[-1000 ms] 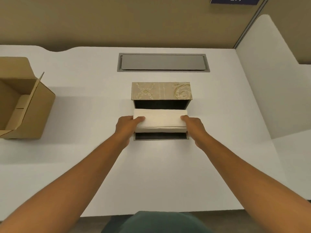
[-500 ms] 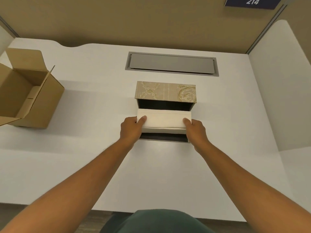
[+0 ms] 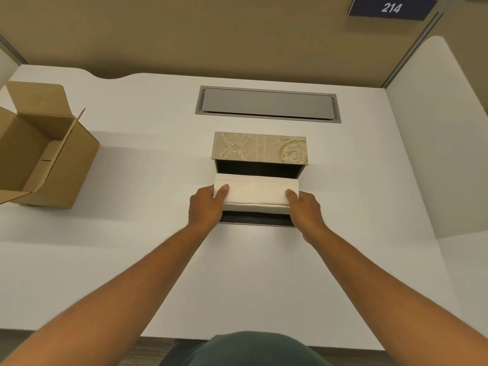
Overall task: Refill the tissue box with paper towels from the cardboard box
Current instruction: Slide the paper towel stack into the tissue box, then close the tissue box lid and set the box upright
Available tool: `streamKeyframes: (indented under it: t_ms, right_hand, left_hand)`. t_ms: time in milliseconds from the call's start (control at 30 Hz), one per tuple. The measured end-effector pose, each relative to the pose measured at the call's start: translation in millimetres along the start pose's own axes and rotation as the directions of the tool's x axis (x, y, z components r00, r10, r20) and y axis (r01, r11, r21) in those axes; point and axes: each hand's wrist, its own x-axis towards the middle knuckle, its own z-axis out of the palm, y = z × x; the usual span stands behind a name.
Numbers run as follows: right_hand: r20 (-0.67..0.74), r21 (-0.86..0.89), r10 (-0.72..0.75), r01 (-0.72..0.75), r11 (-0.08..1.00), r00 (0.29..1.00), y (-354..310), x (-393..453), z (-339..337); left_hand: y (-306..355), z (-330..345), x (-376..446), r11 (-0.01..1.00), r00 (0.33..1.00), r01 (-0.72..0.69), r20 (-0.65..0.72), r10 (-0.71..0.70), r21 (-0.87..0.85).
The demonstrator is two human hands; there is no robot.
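A white stack of paper towels (image 3: 255, 191) is held over the open tissue box (image 3: 260, 148), a beige patterned box with a dark inside, in the middle of the white desk. My left hand (image 3: 205, 207) grips the stack's left end with the thumb on top. My right hand (image 3: 303, 208) grips its right end the same way. The stack covers most of the box's opening, so only dark strips show behind it and in front of it. The brown cardboard box (image 3: 46, 157) stands open at the left edge, and its inside looks bare.
A grey cable hatch (image 3: 267, 104) is set flush in the desk behind the tissue box. White partition panels (image 3: 433, 133) rise on the right, and a tan wall with a "214" sign (image 3: 390, 7) stands behind. The desk's front edge is near my body.
The stack of towels has sunk slightly lower into the tissue box between both hands. The view has shifted so that the cardboard box shows more fully at the left.
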Motion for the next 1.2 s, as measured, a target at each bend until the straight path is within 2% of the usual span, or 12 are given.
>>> streamKeyframes:
  t_ms: [433,533,567,600,633,667,733,767,833,933,1067,1200]
  right_hand:
    - [0.038,-0.032,0.020,-0.019,0.999,0.999,-6,-3,-6]
    - [0.051,0.084,0.088,-0.092,0.992,0.995,-15,-8,-14]
    - [0.024,0.170,0.099,-0.102,0.980,0.995,-18,-10,-19]
    - [-0.052,0.241,0.076,-0.062,0.969,0.996,-20,-12,-24]
    - [-0.168,0.273,0.021,0.026,0.962,0.986,-22,-15,-30]
    - [-0.287,0.251,-0.077,0.152,0.956,0.955,-26,-18,-37]
    - [-0.396,0.081,-0.349,0.411,0.908,0.849,-39,-19,-49]
    - [-0.375,-0.025,-0.478,0.507,0.862,0.795,-49,-16,-52]
    - [-0.233,-0.204,-0.649,0.617,0.760,0.724,-74,-6,-54]
    - [0.051,-0.410,-0.736,0.686,0.601,0.675,-110,10,-46]
    - [0.334,-0.606,-0.647,0.682,0.410,0.686,-138,31,-30]
    - [0.444,-0.656,-0.510,0.655,0.376,0.737,-145,38,-16]
  left_hand:
    - [-4,-3,4,0.998,0.998,0.032,0.051,-0.029,-0.056]
    - [-4,-8,0,0.991,0.999,0.018,0.043,-0.013,-0.132]
    - [-6,-10,-6,0.996,0.998,-0.062,-0.010,0.061,-0.065]
    - [-8,-12,-13,0.973,0.970,-0.217,-0.093,0.223,0.072]
    - [-11,-15,-20,0.880,0.879,-0.415,-0.148,0.454,0.232]
    - [-14,-15,-27,0.712,0.725,-0.597,-0.131,0.676,0.371]
    - [-17,-6,-35,0.386,0.466,-0.780,0.045,0.884,0.492]
    - [-16,1,-39,0.307,0.435,-0.806,0.154,0.887,0.506]
    - [-13,14,-45,0.281,0.486,-0.803,0.305,0.819,0.525]
    - [-10,27,-44,0.326,0.579,-0.763,0.364,0.730,0.558]
    - [-12,35,-38,0.317,0.618,-0.736,0.402,0.676,0.598]
    - [-11,40,-37,0.333,0.643,-0.724,0.417,0.643,0.604]
